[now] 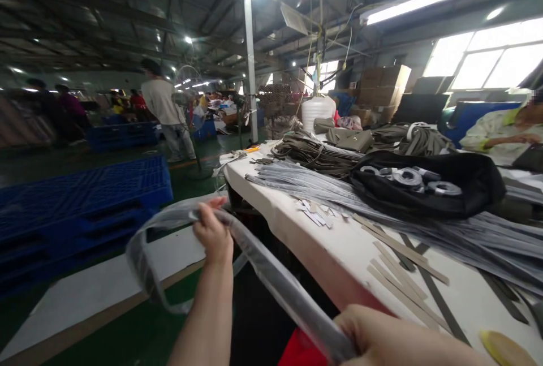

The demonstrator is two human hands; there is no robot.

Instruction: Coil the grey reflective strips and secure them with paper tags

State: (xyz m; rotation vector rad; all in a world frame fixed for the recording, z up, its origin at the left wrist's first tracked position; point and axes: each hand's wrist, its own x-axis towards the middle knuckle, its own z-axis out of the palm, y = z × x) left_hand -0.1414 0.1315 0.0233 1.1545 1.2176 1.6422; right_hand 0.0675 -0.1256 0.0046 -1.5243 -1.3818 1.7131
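A long grey strap in clear plastic film (282, 278) stretches between my two hands. My left hand (213, 229) is closed around it out past the table's side, and beyond that grip the strap loops down to the left. Low in the view, near the table's front edge, my right hand (360, 332) grips the strap's nearer stretch; its fingers are partly hidden. Many similar film-wrapped straps (297, 182) lie across the white table (297, 236). On top of them sits a black fabric bag (466, 188) with several rolled straps (407, 178) inside.
Small white labels (314, 213) and beige strips (394, 275) lie on the table. Blue pallets (85, 202) and a white board (114, 275) are on the left. A person (163, 106) stands behind them; another person (496, 131) sits at the far right.
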